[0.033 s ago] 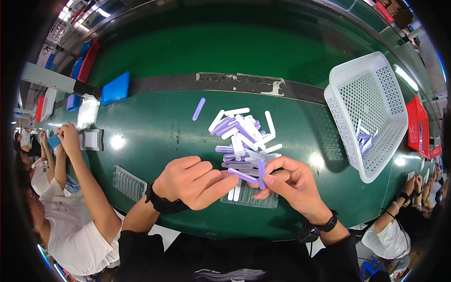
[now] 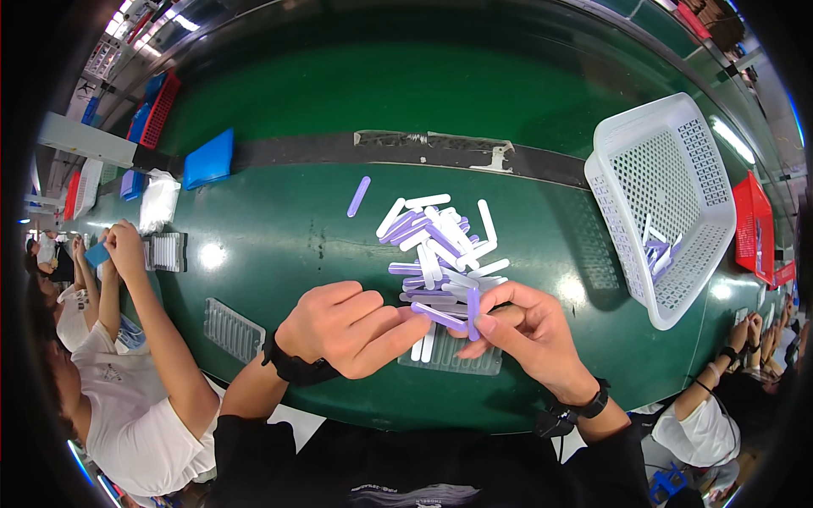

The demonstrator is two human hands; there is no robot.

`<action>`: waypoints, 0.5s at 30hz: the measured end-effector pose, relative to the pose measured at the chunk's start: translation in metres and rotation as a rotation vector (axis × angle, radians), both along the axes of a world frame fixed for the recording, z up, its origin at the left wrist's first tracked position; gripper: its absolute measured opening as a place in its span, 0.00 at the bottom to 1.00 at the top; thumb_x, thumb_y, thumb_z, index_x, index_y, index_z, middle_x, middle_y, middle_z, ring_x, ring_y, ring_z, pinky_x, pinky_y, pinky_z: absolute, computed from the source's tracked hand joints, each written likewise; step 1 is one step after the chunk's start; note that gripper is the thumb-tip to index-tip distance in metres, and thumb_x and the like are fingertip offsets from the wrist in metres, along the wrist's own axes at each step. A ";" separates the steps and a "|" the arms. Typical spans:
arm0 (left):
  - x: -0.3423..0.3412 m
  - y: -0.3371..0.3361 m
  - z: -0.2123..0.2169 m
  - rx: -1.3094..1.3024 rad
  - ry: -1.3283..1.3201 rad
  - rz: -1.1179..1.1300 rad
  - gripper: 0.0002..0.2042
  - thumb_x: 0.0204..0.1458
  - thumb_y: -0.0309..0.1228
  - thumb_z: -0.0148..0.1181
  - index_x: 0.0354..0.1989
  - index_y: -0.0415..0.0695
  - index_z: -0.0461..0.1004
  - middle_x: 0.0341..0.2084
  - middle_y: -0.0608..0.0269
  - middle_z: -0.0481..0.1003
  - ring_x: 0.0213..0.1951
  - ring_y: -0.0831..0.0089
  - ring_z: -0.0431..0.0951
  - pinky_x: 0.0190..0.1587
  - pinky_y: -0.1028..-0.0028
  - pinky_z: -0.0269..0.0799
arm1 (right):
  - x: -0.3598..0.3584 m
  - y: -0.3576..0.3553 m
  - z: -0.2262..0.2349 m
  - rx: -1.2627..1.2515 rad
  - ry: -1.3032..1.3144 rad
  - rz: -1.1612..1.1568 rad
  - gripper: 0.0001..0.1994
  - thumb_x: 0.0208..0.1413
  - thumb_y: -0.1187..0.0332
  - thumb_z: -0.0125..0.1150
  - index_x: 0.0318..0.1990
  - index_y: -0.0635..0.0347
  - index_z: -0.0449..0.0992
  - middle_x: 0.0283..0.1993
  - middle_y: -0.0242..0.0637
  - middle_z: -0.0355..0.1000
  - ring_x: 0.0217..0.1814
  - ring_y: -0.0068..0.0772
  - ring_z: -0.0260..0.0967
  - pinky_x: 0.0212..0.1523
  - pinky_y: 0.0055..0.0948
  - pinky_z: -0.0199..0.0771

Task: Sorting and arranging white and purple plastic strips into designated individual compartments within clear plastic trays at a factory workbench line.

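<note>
My left hand (image 2: 347, 330) is closed, pinching one end of a purple-and-white flat stick with rounded ends (image 2: 442, 317). Between the thumb and fingers of my right hand (image 2: 529, 330) stands a purple flat stick (image 2: 472, 315), its side close to the far end of the other one; whether they touch I cannot tell. Below both hands lies a clear ribbed plastic tray (image 2: 484, 366), partly hidden, with white sticks (image 2: 422, 345) in its left part. Just beyond my hands spreads a loose pile of purple and white sticks (image 2: 440, 241).
A single purple stick (image 2: 358, 196) lies beyond the pile. At right a white mesh basket (image 2: 614, 229) holds several sticks. Another clear tray (image 2: 233, 330) lies at left. A blue bin (image 2: 208, 159) stands farther off. A co-worker's hand (image 2: 127, 250) is at the far left.
</note>
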State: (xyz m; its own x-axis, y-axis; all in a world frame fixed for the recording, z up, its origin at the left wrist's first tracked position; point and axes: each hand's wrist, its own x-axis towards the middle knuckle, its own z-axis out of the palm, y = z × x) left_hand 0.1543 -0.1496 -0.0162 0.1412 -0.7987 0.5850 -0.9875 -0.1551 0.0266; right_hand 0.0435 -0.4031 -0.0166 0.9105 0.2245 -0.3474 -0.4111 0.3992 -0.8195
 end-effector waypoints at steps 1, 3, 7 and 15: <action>0.000 0.000 0.001 0.012 -0.021 -0.009 0.12 0.44 0.24 0.66 0.40 0.45 0.84 0.17 0.78 0.64 0.18 0.82 0.60 0.22 0.78 0.51 | -0.001 0.000 0.000 -0.010 -0.011 -0.011 0.06 0.69 0.75 0.59 0.49 0.66 0.73 0.36 0.38 0.84 0.43 0.31 0.85 0.45 0.25 0.82; -0.001 0.002 0.005 0.031 -0.044 -0.014 0.12 0.44 0.23 0.67 0.40 0.45 0.84 0.16 0.78 0.63 0.19 0.82 0.59 0.22 0.79 0.50 | -0.001 0.001 0.001 -0.041 -0.049 -0.014 0.05 0.69 0.75 0.59 0.49 0.66 0.73 0.36 0.38 0.84 0.43 0.30 0.85 0.44 0.24 0.82; -0.004 0.003 0.007 -0.018 -0.098 -0.046 0.14 0.44 0.19 0.70 0.41 0.43 0.82 0.15 0.78 0.59 0.18 0.82 0.57 0.21 0.78 0.47 | -0.005 0.001 0.002 -0.136 -0.210 -0.003 0.05 0.68 0.77 0.60 0.48 0.66 0.73 0.38 0.39 0.84 0.43 0.29 0.85 0.44 0.22 0.81; -0.001 0.001 0.003 0.013 0.002 -0.002 0.12 0.45 0.23 0.66 0.41 0.45 0.83 0.16 0.77 0.64 0.18 0.82 0.60 0.21 0.78 0.51 | 0.001 -0.003 0.000 -0.020 -0.077 0.008 0.06 0.69 0.76 0.59 0.49 0.66 0.72 0.42 0.45 0.84 0.42 0.30 0.84 0.45 0.27 0.83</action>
State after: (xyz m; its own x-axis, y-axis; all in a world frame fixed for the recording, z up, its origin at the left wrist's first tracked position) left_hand 0.1531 -0.1491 -0.0130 0.1409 -0.8066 0.5741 -0.9877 -0.1538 0.0264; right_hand 0.0446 -0.4063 -0.0167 0.9329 0.2251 -0.2811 -0.3497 0.3795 -0.8566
